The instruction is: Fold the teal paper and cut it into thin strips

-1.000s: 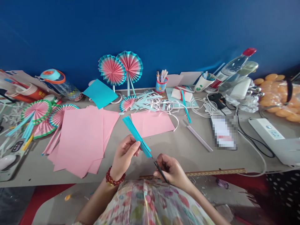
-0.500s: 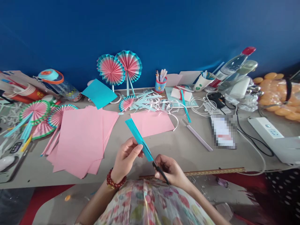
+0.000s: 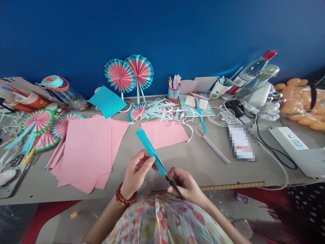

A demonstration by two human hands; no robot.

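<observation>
My left hand [image 3: 137, 171] pinches a narrow folded strip of turquoise paper [image 3: 146, 142] between thumb and fingers, above the table's near part. The strip slants from upper left to lower right. My right hand [image 3: 185, 183] is closed around the black handles of a pair of scissors [image 3: 174, 186]. Their blades lie along the lower right end of the strip; how far they reach into the paper is hard to see. A pink sheet [image 3: 165, 134] lies on the table just beyond the strip. To the left of my left hand is a stack of pink paper [image 3: 87, 152].
Pleated paper fans [image 3: 119, 76] lean against the blue wall, beside a turquoise sheet [image 3: 106, 101]. White paper strips [image 3: 162, 110] lie heaped mid-table. A lilac pen-like tool [image 3: 215, 149], a pixelated phone-shaped object [image 3: 242, 142] and a power strip [image 3: 291, 145] lie to the right. A patterned ruler [image 3: 233, 185] lies along the near edge.
Almost nothing differs. Both hands, the turquoise strip and the scissors stay in nearly the same place, with only a very slight shift.
</observation>
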